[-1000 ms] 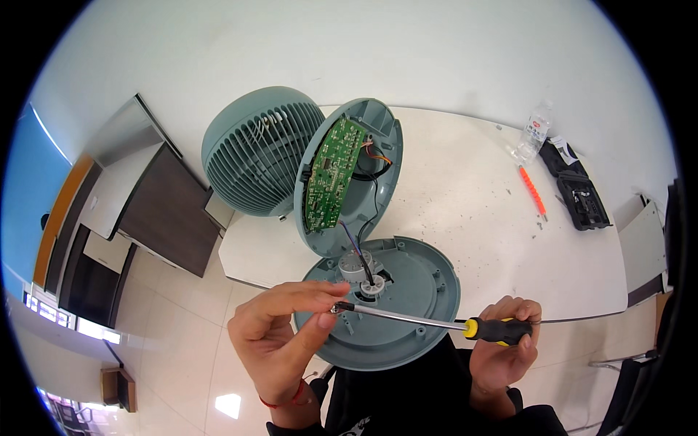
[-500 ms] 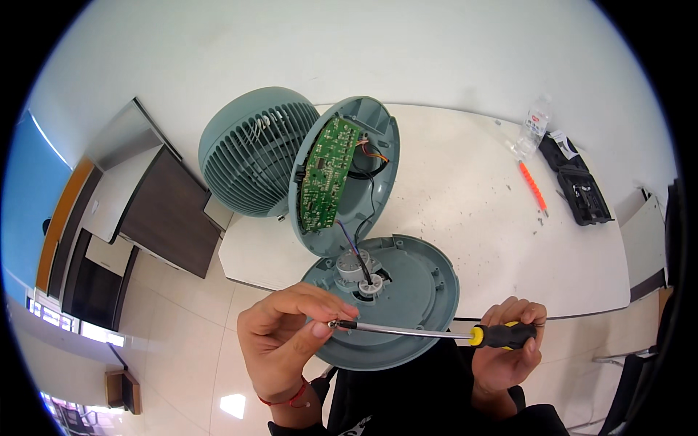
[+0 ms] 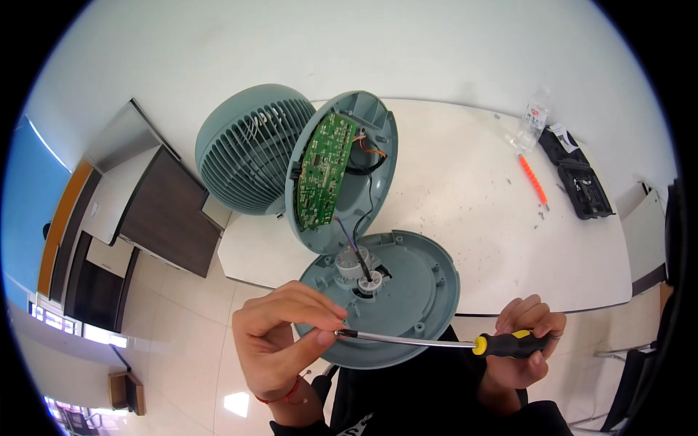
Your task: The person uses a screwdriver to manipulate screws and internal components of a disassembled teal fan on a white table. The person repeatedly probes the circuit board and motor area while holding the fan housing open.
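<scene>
My left hand (image 3: 280, 338) pinches at the dark tip of a screwdriver (image 3: 407, 341); a tiny metal piece there is too small to make out clearly. My right hand (image 3: 520, 367) is closed round its black-and-yellow handle. Just beyond the shaft lies an open grey-green round base (image 3: 407, 291), with a silver motor (image 3: 351, 261) and a white hub in it. Wires join these to an upright oval housing (image 3: 374, 189) carrying a green circuit board (image 3: 323, 171).
A ribbed grey-green fan head (image 3: 247, 152) stands behind the housing on the white table (image 3: 472, 218). At the right are an orange rod (image 3: 533, 178), a plastic bottle (image 3: 531, 123) and an open black tool case (image 3: 582, 189). Dark-fronted cabinets (image 3: 160, 211) stand left.
Both hands and the screwdriver have moved slightly downward, the right hand also a little to the right. The screwdriver now lies closer to level.
</scene>
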A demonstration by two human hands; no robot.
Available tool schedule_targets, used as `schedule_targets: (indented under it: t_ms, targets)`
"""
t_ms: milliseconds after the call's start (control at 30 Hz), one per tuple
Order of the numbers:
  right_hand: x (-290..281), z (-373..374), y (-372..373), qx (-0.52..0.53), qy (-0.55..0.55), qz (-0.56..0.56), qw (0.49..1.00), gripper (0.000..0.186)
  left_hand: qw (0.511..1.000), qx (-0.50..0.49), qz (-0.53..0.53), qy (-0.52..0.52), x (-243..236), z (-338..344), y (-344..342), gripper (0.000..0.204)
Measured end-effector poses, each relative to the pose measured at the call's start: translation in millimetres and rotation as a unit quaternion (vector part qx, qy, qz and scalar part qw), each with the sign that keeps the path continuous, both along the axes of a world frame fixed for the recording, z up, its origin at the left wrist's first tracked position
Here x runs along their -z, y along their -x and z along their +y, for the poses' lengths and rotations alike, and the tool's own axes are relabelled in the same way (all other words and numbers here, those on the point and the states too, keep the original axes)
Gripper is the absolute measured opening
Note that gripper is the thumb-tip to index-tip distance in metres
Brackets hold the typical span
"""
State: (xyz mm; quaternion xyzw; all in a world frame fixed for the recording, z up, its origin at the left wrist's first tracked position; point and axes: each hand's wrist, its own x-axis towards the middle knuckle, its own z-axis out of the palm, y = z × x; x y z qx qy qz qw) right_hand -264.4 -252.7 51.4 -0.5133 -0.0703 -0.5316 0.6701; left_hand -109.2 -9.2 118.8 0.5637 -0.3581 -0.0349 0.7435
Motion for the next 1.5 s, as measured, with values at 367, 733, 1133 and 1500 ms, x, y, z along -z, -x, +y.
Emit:
schedule_targets:
  t_ms: [367, 733, 1133, 1500]
  targets:
    - [2, -8, 5, 0.048, 0.043, -0.016, 0.998, 0.033, 0.999, 0.021, 0.015, -0.04, 0, 4, 1, 0.025]
    - [4, -6, -1, 0.054, 0.008, -0.034, 0.998, 0.031, 0.998, 0.03, 0.027, -0.047, -3, 2, 6, 0.031]
    - [8, -10, -5, 0.099, 0.031, -0.066, 0.992, 0.027, 0.993, 0.001, -0.073, -0.09, 4, -4, -1, 0.031]
    - [10, -7, -8, 0.118, 0.08, -0.072, 0.987, 0.028, 0.984, 0.102, -0.058, -0.132, 9, -8, -5, 0.041]
